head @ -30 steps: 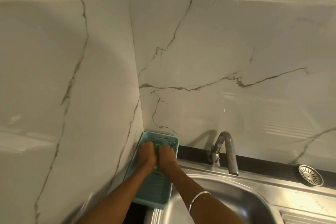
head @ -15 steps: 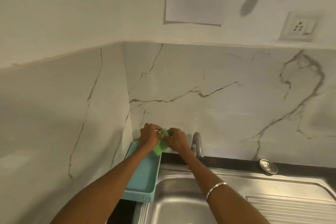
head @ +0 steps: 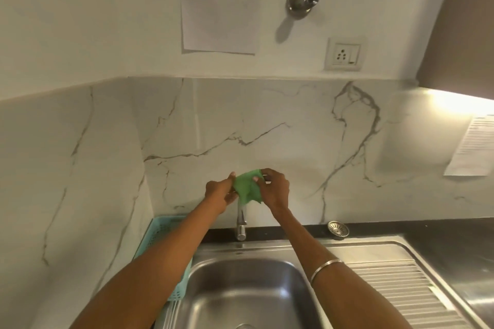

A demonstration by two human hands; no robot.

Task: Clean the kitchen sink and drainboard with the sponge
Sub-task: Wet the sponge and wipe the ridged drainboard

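Both hands are raised in front of the marble backsplash (head: 267,120), above the tap (head: 241,219), with the green sponge (head: 247,187) stretched between them. The left hand (head: 220,192) grips the sponge's left edge at about 9 o'clock, its fingers (head: 232,175) curled onto the thin green sheet. The right hand (head: 275,189) holds the opposite edge at 3 o'clock, thumb and fingers pinched on the material; a metal bangle (head: 324,268) circles that forearm. The sponge is off the surface, held in the air, its lower corner hanging just above the top of the tap.

At 6 o'clock from the hands lies the steel sink (head: 240,294), and the ribbed drainboard (head: 401,286) runs off toward 4 o'clock. A teal plastic basket (head: 160,232) stands at 8 o'clock, beside the sink's left rim and partly hidden by the left forearm. A round sink strainer (head: 338,229) rests on the dark surface (head: 441,227) behind the drainboard. High at 12 o'clock a printed sheet (head: 217,8) hangs on the wall, with a metal wall fitting (head: 302,1) and a socket plate (head: 343,54) toward 1 o'clock. Another sheet of paper (head: 473,147) hangs at 3 o'clock.
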